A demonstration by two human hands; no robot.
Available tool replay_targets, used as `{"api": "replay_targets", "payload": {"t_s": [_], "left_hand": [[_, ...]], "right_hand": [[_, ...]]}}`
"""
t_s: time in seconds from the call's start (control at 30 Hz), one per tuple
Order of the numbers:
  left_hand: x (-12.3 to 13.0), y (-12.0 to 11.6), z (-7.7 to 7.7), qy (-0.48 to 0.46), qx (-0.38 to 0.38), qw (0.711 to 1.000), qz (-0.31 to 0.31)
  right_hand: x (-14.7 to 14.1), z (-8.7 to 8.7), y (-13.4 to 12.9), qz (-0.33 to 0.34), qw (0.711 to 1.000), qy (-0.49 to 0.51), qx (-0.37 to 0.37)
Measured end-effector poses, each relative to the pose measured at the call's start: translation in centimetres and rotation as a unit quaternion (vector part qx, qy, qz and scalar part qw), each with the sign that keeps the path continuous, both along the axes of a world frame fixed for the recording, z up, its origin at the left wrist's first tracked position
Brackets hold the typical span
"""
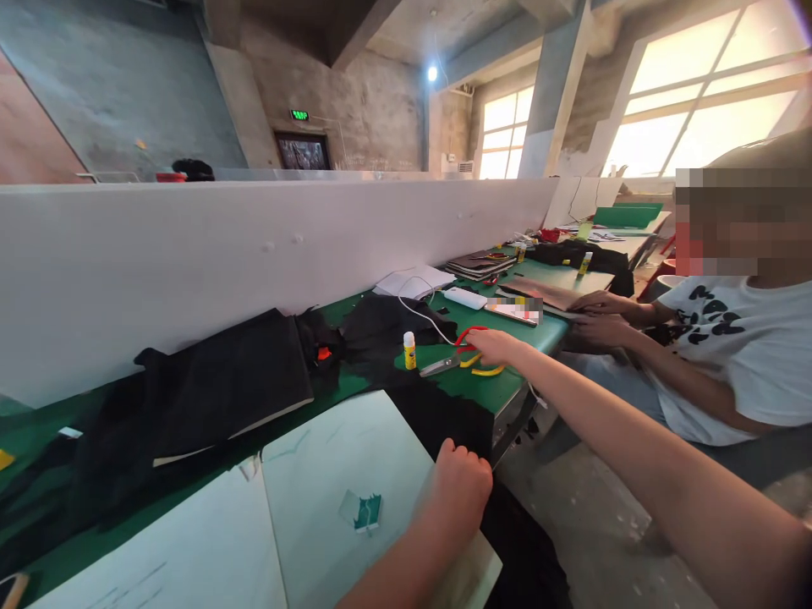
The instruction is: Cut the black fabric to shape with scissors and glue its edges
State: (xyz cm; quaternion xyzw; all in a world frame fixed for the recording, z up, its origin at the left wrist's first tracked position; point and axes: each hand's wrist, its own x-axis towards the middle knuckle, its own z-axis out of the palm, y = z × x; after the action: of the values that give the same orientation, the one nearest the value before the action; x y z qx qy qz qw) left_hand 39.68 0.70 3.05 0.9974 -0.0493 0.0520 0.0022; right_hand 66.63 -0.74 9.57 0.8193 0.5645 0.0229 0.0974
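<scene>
My right hand (498, 347) reaches across the table, its fingers closed at the red handle of a pair of scissors (470, 331). Just beside it are yellow-handled scissors (487, 370) with a metal blade pointing left. A glue stick (409, 350) with a white cap stands upright to the left of the blades. My left hand (463, 482) is curled at the right edge of an open, pale board cover (330, 457); what its fingers hold is hidden. Black cloth (437, 414) lies under the board and hangs over the table edge. A torn green-and-clear scrap (366, 512) sits on the board.
A black-covered folder (234, 389) and more dark cloth lie left against the white partition (190, 271). Farther back are a white power bank (465, 298) with a cable, a phone (513, 310) and stacked boards (482, 266). A co-worker (716, 355) sits at the right, hands on a brown board.
</scene>
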Motion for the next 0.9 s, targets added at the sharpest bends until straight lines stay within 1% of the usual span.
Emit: {"api": "replay_targets", "payload": {"t_s": [0.13, 0.3, 0.4, 0.43, 0.47, 0.53, 0.57, 0.6, 0.63, 0.67, 0.7, 0.77, 0.8, 0.83, 0.87, 0.9], "left_hand": [[0.0, -0.1, 0.5, 0.007, -0.007, 1.000, 0.001], [0.0, -1.3, 2.3, 0.068, 0.012, 0.997, 0.027], [0.2, -2.2, 2.8, 0.098, 0.033, 0.993, 0.051], [0.3, -2.6, 2.8, 0.102, 0.039, 0.992, 0.064], [0.5, -3.0, 2.9, 0.105, 0.042, 0.991, 0.075], [0.6, -4.3, 3.2, 0.113, 0.040, 0.989, 0.087], [0.5, -5.2, 3.5, 0.118, 0.036, 0.989, 0.085], [0.2, -6.4, 3.9, 0.122, 0.033, 0.989, 0.080], [-0.2, -7.8, 4.4, 0.127, 0.026, 0.989, 0.074], [-0.8, -9.4, 4.8, 0.132, 0.014, 0.989, 0.067], [-1.5, -11.1, 5.2, 0.137, -0.003, 0.989, 0.058], [-3.1, -14.7, 5.3, 0.145, -0.078, 0.985, 0.045], [-3.9, -16.4, 4.9, 0.148, -0.132, 0.979, 0.042], [-4.6, -17.9, 3.9, 0.144, -0.194, 0.969, 0.050], [-5.2, -19.2, 2.6, 0.140, -0.262, 0.953, 0.065], [-5.5, -20.1, 0.9, 0.132, -0.331, 0.930, 0.087]], "right_hand": [[0.4, 1.8, -2.7, -0.050, 0.998, -0.034, 0.023], [-0.9, 3.9, -7.5, -0.145, 0.983, -0.083, 0.079], [-2.1, 3.9, -11.3, -0.221, 0.963, -0.099, 0.121], [-2.5, 3.6, -12.7, -0.256, 0.951, -0.085, 0.151], [-3.0, 3.1, -14.1, -0.291, 0.934, -0.048, 0.200], [-4.3, 1.7, -16.8, -0.343, 0.883, 0.063, 0.315], [-5.1, 0.8, -18.1, -0.349, 0.852, 0.124, 0.370], [-6.1, -0.2, -19.4, -0.344, 0.823, 0.178, 0.416], [-7.3, -1.2, -20.6, -0.334, 0.788, 0.232, 0.462], [-8.6, -2.2, -21.7, -0.322, 0.740, 0.291, 0.514], [-9.9, -3.1, -22.8, -0.310, 0.682, 0.347, 0.564], [-12.6, -4.8, -24.7, -0.288, 0.554, 0.432, 0.651], [-13.9, -5.5, -25.6, -0.284, 0.508, 0.449, 0.678], [-15.0, -6.1, -26.4, -0.282, 0.475, 0.454, 0.699], [-15.9, -6.7, -27.1, -0.281, 0.450, 0.453, 0.717], [-16.7, -7.2, -27.8, -0.282, 0.432, 0.449, 0.730]]}}
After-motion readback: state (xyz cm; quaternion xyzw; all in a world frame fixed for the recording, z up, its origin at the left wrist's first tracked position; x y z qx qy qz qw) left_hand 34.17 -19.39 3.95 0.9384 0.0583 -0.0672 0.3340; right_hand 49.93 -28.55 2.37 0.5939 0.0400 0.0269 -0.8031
